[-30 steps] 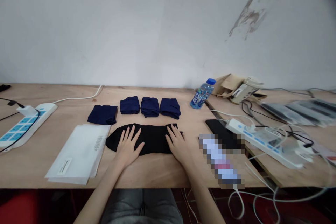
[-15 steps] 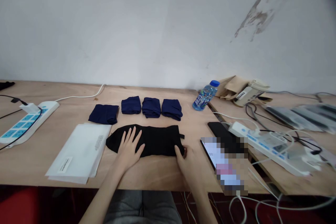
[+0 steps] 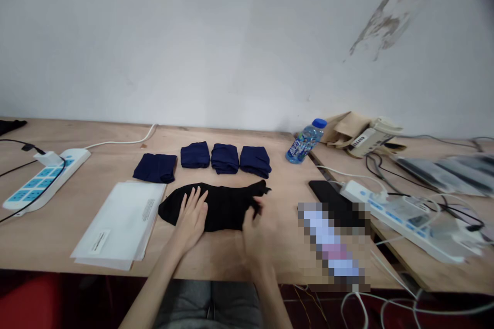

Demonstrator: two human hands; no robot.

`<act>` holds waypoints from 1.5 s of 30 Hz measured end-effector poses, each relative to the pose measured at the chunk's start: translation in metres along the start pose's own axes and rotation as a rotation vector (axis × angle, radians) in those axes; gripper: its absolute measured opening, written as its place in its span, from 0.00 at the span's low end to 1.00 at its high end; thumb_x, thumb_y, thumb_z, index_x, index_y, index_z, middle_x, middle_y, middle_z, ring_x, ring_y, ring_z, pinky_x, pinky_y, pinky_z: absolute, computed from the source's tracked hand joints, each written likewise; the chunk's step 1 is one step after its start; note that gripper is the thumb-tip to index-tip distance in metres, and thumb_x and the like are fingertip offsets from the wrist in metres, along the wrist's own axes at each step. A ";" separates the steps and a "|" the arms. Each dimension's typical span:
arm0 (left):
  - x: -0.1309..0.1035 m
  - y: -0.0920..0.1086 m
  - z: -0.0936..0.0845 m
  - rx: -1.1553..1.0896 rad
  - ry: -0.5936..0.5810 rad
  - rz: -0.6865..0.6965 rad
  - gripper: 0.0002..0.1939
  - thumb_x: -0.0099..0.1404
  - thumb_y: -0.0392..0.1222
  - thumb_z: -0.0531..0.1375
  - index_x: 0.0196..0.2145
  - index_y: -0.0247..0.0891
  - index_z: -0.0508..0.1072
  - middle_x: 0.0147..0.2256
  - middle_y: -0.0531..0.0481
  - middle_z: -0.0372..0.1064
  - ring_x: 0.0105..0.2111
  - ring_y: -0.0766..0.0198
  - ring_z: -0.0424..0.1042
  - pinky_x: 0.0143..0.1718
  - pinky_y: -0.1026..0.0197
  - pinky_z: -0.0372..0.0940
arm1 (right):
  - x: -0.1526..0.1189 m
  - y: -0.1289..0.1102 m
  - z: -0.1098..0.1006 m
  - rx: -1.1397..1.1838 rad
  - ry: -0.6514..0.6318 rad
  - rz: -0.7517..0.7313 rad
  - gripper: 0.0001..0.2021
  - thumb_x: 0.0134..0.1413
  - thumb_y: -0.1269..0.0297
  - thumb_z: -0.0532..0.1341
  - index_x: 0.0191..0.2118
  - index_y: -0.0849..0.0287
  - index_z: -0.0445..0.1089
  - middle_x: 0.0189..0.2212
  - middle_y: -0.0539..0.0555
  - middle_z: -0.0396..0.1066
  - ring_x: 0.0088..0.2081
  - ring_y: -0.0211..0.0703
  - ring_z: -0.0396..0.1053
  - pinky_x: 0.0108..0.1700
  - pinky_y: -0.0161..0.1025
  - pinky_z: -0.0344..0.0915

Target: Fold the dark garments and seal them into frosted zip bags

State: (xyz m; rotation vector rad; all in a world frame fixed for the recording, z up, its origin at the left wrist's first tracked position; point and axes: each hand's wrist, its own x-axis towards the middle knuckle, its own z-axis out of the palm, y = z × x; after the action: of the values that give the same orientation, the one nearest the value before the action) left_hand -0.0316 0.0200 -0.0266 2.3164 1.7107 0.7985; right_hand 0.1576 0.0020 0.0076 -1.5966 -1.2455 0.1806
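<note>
Wooden table [image 3: 208,259], grain showing. Translucent bags [image 3: 119,221] on it, sticker print too small to read. Black cloth [image 3: 224,208] just right of bags: long, matte, left end tapered, right end rumpled. Left hand [image 3: 193,216] spread palm-down on its left part. Right hand [image 3: 257,226] blurred, fingers curled at its right end; pinching or not, cannot tell. Cup [image 3: 372,139] reads "COFFEE". Bottle [image 3: 306,142]: white characters.

One head-worn camera looks forward and down from above the lap [image 3: 185,300] at six o'clock, taking in the nearby hands [image 3: 192,216] and tabletop [image 3: 216,257], and reaching the wall [image 3: 193,46] farther off at twelve o'clock.
</note>
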 end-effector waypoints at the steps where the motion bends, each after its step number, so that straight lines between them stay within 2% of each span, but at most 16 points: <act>1: 0.001 0.001 -0.003 -0.039 0.027 -0.008 0.24 0.74 0.43 0.39 0.63 0.40 0.60 0.65 0.44 0.54 0.67 0.56 0.46 0.66 0.40 0.45 | -0.007 -0.006 0.007 -0.013 -0.068 -0.117 0.14 0.60 0.68 0.50 0.49 0.60 0.66 0.44 0.62 0.71 0.47 0.50 0.70 0.49 0.47 0.67; 3: 0.003 0.004 -0.008 -0.103 0.092 -0.017 0.23 0.74 0.41 0.39 0.57 0.41 0.67 0.62 0.46 0.60 0.66 0.57 0.50 0.66 0.40 0.44 | -0.021 -0.016 0.020 -0.030 -0.237 -0.302 0.16 0.59 0.74 0.48 0.49 0.59 0.66 0.45 0.61 0.70 0.47 0.49 0.69 0.49 0.46 0.67; 5: 0.006 0.007 -0.012 -0.147 0.157 -0.033 0.20 0.74 0.41 0.42 0.52 0.41 0.70 0.57 0.47 0.67 0.64 0.57 0.56 0.65 0.41 0.46 | -0.032 -0.021 0.028 -0.082 -0.391 -0.408 0.19 0.56 0.79 0.47 0.49 0.59 0.66 0.43 0.60 0.71 0.45 0.49 0.69 0.49 0.48 0.67; 8: 0.011 0.010 -0.015 -0.179 0.228 -0.060 0.15 0.72 0.41 0.47 0.49 0.40 0.70 0.50 0.47 0.72 0.56 0.57 0.66 0.61 0.45 0.54 | -0.040 -0.025 0.029 -0.132 -0.540 -0.471 0.20 0.54 0.79 0.49 0.50 0.60 0.66 0.43 0.60 0.71 0.45 0.51 0.69 0.51 0.51 0.66; 11: 0.018 0.013 -0.018 -0.156 0.208 -0.057 0.12 0.70 0.40 0.51 0.46 0.41 0.72 0.44 0.48 0.74 0.47 0.57 0.71 0.52 0.51 0.62 | -0.038 -0.025 0.017 -0.044 -0.608 -0.470 0.17 0.57 0.76 0.51 0.50 0.58 0.65 0.46 0.58 0.71 0.49 0.49 0.68 0.53 0.49 0.65; 14: 0.023 0.021 -0.023 -0.048 0.155 -0.061 0.11 0.69 0.41 0.52 0.39 0.42 0.74 0.35 0.49 0.73 0.39 0.57 0.70 0.43 0.53 0.63 | -0.031 -0.018 0.004 -0.053 -0.500 -0.320 0.12 0.61 0.70 0.51 0.48 0.57 0.66 0.44 0.57 0.73 0.46 0.48 0.70 0.48 0.45 0.66; 17: 0.027 0.037 -0.027 0.045 0.070 -0.045 0.12 0.69 0.42 0.51 0.36 0.41 0.75 0.30 0.48 0.70 0.36 0.56 0.68 0.40 0.54 0.61 | -0.023 -0.003 -0.001 -0.226 -0.350 -0.158 0.12 0.63 0.63 0.51 0.44 0.59 0.68 0.38 0.59 0.74 0.40 0.51 0.70 0.42 0.45 0.65; 21: 0.036 0.062 -0.022 0.071 -0.196 -0.089 0.13 0.70 0.45 0.51 0.37 0.40 0.74 0.33 0.45 0.73 0.39 0.56 0.71 0.43 0.55 0.62 | -0.019 0.014 0.005 -0.388 -0.344 -0.106 0.15 0.61 0.53 0.54 0.37 0.61 0.69 0.31 0.60 0.73 0.36 0.53 0.69 0.37 0.45 0.63; 24: 0.050 0.079 -0.010 0.101 -0.291 -0.178 0.19 0.69 0.50 0.51 0.38 0.33 0.75 0.34 0.38 0.74 0.37 0.51 0.74 0.39 0.54 0.64 | -0.018 0.018 0.010 -0.478 -0.305 -0.056 0.16 0.56 0.50 0.57 0.30 0.59 0.68 0.27 0.59 0.71 0.33 0.54 0.68 0.34 0.43 0.60; 26: 0.061 0.089 -0.003 0.117 -0.313 -0.219 0.25 0.68 0.56 0.51 0.38 0.30 0.76 0.34 0.33 0.74 0.37 0.49 0.75 0.37 0.53 0.64 | -0.016 0.017 0.010 -0.454 -0.308 -0.019 0.14 0.55 0.52 0.57 0.28 0.57 0.66 0.25 0.58 0.69 0.31 0.52 0.67 0.31 0.41 0.58; 30: 0.081 0.109 0.003 0.089 -0.379 -0.225 0.31 0.65 0.63 0.51 0.37 0.30 0.77 0.36 0.31 0.75 0.39 0.47 0.75 0.39 0.54 0.65 | -0.009 0.017 0.002 -0.270 -0.356 0.117 0.10 0.54 0.56 0.55 0.32 0.57 0.66 0.24 0.53 0.69 0.26 0.46 0.66 0.27 0.38 0.57; 35: 0.096 0.126 0.003 -0.040 -0.451 -0.144 0.21 0.62 0.55 0.57 0.36 0.32 0.77 0.36 0.34 0.76 0.40 0.49 0.75 0.37 0.56 0.64 | -0.001 0.012 -0.018 -0.197 -0.260 0.265 0.10 0.49 0.53 0.57 0.30 0.55 0.64 0.23 0.51 0.69 0.26 0.47 0.68 0.28 0.39 0.59; 38: 0.100 0.125 -0.001 -0.139 -0.481 -0.085 0.15 0.61 0.48 0.57 0.30 0.33 0.77 0.29 0.40 0.75 0.32 0.55 0.74 0.30 0.60 0.62 | 0.000 -0.002 -0.030 -0.211 -0.182 0.221 0.11 0.51 0.54 0.56 0.34 0.55 0.67 0.29 0.54 0.73 0.32 0.51 0.71 0.32 0.41 0.61; 40: 0.103 0.118 -0.009 -0.208 -0.490 -0.050 0.16 0.62 0.47 0.55 0.26 0.34 0.75 0.25 0.45 0.73 0.26 0.62 0.71 0.26 0.62 0.58 | -0.001 -0.013 -0.033 -0.212 -0.145 0.159 0.12 0.54 0.54 0.55 0.38 0.55 0.68 0.33 0.56 0.75 0.36 0.52 0.71 0.35 0.43 0.63; 42: 0.103 0.104 -0.022 -0.262 -0.475 -0.024 0.18 0.64 0.49 0.53 0.25 0.35 0.73 0.24 0.48 0.71 0.23 0.65 0.68 0.23 0.64 0.56 | -0.005 -0.023 -0.030 -0.189 -0.120 0.066 0.13 0.57 0.54 0.54 0.41 0.56 0.68 0.36 0.57 0.75 0.39 0.53 0.71 0.39 0.45 0.64; 45: 0.099 0.070 -0.046 -0.262 -0.386 -0.025 0.20 0.66 0.51 0.51 0.25 0.36 0.72 0.24 0.51 0.70 0.24 0.66 0.67 0.24 0.64 0.54 | -0.015 -0.033 -0.011 -0.118 -0.153 -0.117 0.11 0.59 0.59 0.53 0.44 0.56 0.68 0.39 0.58 0.74 0.42 0.53 0.71 0.44 0.48 0.65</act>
State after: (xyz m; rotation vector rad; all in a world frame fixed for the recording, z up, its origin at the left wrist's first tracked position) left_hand 0.0246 0.0793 0.0741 2.0995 1.3771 0.4929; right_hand 0.1378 -0.0195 0.0314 -1.6285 -1.4879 0.1597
